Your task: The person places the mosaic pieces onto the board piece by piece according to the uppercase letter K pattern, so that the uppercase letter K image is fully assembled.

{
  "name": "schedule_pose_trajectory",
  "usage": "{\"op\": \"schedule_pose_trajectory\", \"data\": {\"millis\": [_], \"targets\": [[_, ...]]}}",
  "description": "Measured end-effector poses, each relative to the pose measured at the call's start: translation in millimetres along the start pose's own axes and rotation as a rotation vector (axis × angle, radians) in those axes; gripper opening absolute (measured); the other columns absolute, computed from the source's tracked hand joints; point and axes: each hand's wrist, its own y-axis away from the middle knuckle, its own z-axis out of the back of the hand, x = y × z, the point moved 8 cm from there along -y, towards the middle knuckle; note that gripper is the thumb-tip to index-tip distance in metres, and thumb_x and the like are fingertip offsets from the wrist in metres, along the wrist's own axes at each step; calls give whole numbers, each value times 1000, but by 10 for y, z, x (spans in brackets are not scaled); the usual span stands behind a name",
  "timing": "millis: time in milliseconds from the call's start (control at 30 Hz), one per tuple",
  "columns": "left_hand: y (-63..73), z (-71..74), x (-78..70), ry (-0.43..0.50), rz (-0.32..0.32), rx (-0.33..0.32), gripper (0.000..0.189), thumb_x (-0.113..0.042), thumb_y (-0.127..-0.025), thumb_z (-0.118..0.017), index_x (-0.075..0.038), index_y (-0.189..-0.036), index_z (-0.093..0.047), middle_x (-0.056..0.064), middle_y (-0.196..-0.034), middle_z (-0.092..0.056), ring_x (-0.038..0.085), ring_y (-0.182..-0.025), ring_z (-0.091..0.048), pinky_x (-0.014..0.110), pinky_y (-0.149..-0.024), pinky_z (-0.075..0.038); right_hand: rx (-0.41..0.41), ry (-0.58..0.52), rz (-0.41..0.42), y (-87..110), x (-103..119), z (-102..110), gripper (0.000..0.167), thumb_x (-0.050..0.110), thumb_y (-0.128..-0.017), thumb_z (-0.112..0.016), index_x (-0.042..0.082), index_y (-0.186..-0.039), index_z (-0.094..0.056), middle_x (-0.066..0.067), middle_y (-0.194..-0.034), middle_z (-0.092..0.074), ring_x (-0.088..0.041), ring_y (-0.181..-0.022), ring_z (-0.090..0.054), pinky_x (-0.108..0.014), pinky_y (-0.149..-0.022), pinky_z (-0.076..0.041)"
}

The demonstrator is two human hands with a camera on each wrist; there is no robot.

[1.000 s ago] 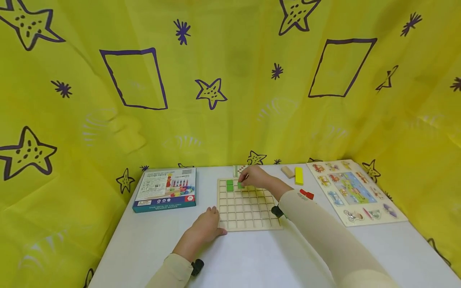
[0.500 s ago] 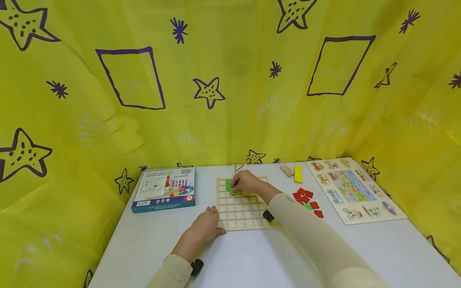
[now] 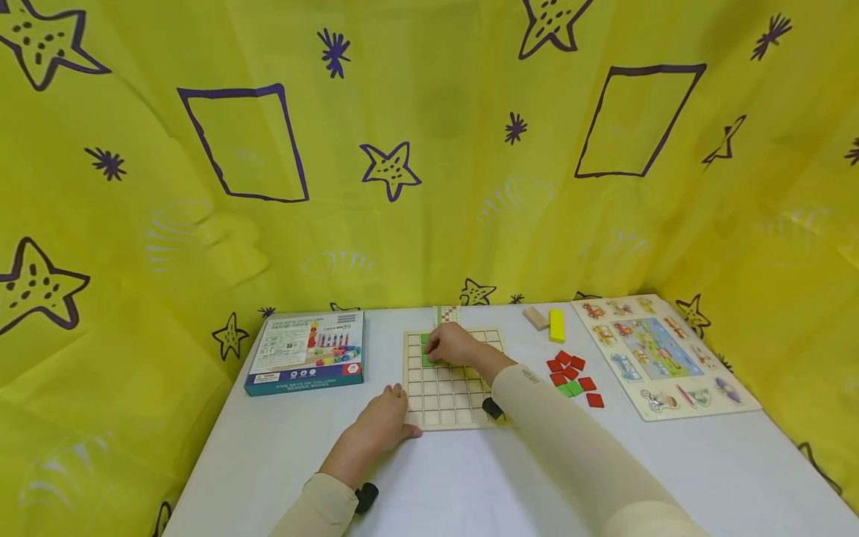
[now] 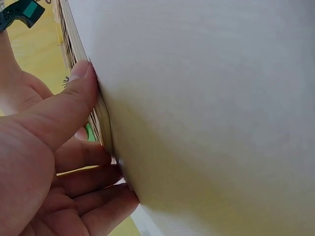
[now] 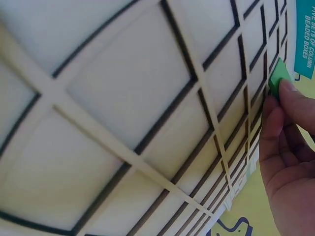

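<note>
The wooden grid board [image 3: 439, 403] lies flat on the table in the head view. My left hand [image 3: 382, 419] rests at its front left corner, thumb at the front edge and fairly straight fingers along the left side. In the left wrist view, thumb and fingertips touch the board's edge [image 4: 104, 128]. With thumb and fingertips my right hand [image 3: 452, 344] pinches a small green square tile [image 5: 278, 73] over the board's upper left squares. Part of another green tile [image 3: 424, 338] shows in the grid just behind those fingers, which cover nearby squares.
Several red tiles [image 3: 594, 400] and green tiles [image 3: 572, 388] lie loose right of the board. A yellow block [image 3: 556, 326] and a plain wooden block [image 3: 535, 318] stand behind them. A picture puzzle board [image 3: 661, 358] lies at right, a flat box [image 3: 305, 354] at left. A patterned card [image 3: 447, 315] lies behind the grid.
My right hand has moved left and slightly toward me across the board with the green tile, uncovering the loose red and green tiles. The left hand has stayed at the board's corner.
</note>
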Motion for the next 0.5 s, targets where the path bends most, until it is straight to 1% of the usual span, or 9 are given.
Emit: {"op": "schedule_pose_trajectory", "data": {"millis": [100, 133, 200, 267, 333, 367, 400, 500], "targets": [[11, 5, -7, 0, -1, 3, 86, -40, -86, -78, 17, -141, -45, 31, -145, -47, 44, -135, -45, 48, -109, -42, -7, 27, 1, 7, 21, -8, 4, 4, -90, -75, 7, -93, -77, 2, -87, -71, -12, -81, -63, -32, -77, -56], [13, 3, -8, -1, -1, 4, 86, -40, -86, -78, 17, -141, -45, 31, -145, -47, 44, -136, -45, 48, -109, -42, -8, 43, 6, 9, 28, -10, 4, 4, -90, -75, 7, -92, -77, 1, -87, -71, -12, -81, -63, -35, -86, -56], [17, 4, -11, -3, -1, 6, 86, -40, -86, -78, 17, -141, -45, 30, -145, -47, 43, -136, -45, 48, -109, -42, -13, 80, 16, 15, 39, -13, 5, 4, -90, -75, 7, -91, -78, 2, -85, -71, -12, -80, -64, -42, -102, -49], [19, 6, -12, -5, 0, 6, 86, -41, -86, -78, 17, -141, -45, 30, -145, -47, 43, -136, -45, 47, -109, -42, -15, 100, 16, 21, 49, -18, 5, 3, -90, -75, 8, -90, -78, 2, -84, -71, -12, -80, -64, -46, -106, -45], [18, 8, -12, -4, 1, 5, 86, -41, -85, -78, 17, -141, -45, 30, -145, -48, 44, -136, -45, 47, -108, -43, -18, 106, 13, 26, 55, -21, 5, 3, -90, -75, 7, -89, -78, 2, -84, -71, -12, -80, -64, -46, -106, -45], [20, 13, -14, -3, 1, 4, 86, -40, -85, -78, 17, -141, -45, 30, -145, -48, 44, -135, -46, 47, -108, -43, -19, 103, 8, 28, 56, -23, 5, 3, -90, -75, 7, -89, -78, 2, -84, -71, -13, -80, -64, -45, -101, -49], [21, 16, -14, -3, 2, 3, 86, -40, -86, -78, 17, -141, -45, 31, -145, -48, 44, -135, -46, 47, -108, -43, -22, 103, 6, 32, 57, -23, 5, 4, -90, -75, 7, -89, -78, 2, -84, -71, -13, -80, -64, -45, -100, -50], [22, 17, -15, 3, 5, 4, 86, -40, -86, -78, 17, -141, -45, 31, -145, -47, 44, -136, -45, 48, -108, -43, -26, 103, -8, 37, 49, -26, 5, 5, -91, -74, 7, -90, -78, 2, -85, -72, -13, -82, -65, -44, -102, -49]]}}
